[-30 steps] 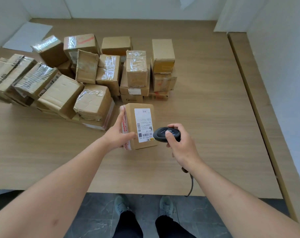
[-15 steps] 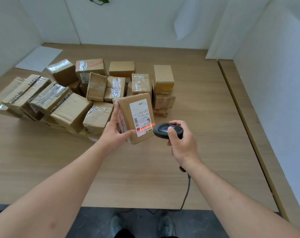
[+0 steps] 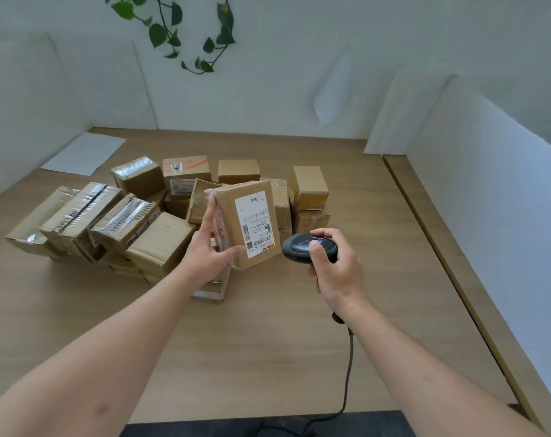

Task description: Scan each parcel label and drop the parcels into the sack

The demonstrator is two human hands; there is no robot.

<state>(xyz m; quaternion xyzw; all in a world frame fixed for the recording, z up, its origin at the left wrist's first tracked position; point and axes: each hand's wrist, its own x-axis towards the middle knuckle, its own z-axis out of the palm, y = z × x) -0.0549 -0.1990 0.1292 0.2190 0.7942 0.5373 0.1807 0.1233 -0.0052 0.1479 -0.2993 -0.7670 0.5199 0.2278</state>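
**Head view: parcel held beside the scanner**

The left hand (image 3: 206, 255) grips a cardboard parcel (image 3: 226, 222) above the wooden table (image 3: 267, 342), thumb across the lower front, fingers up the left side. Its white label (image 3: 254, 223) faces the camera. At 3 o'clock of the parcel, just beside it, the right hand (image 3: 337, 272) is curled round a black scanner (image 3: 299, 246), thumb on top. More parcels (image 3: 116, 222) lie piled from 9 to 12 o'clock.
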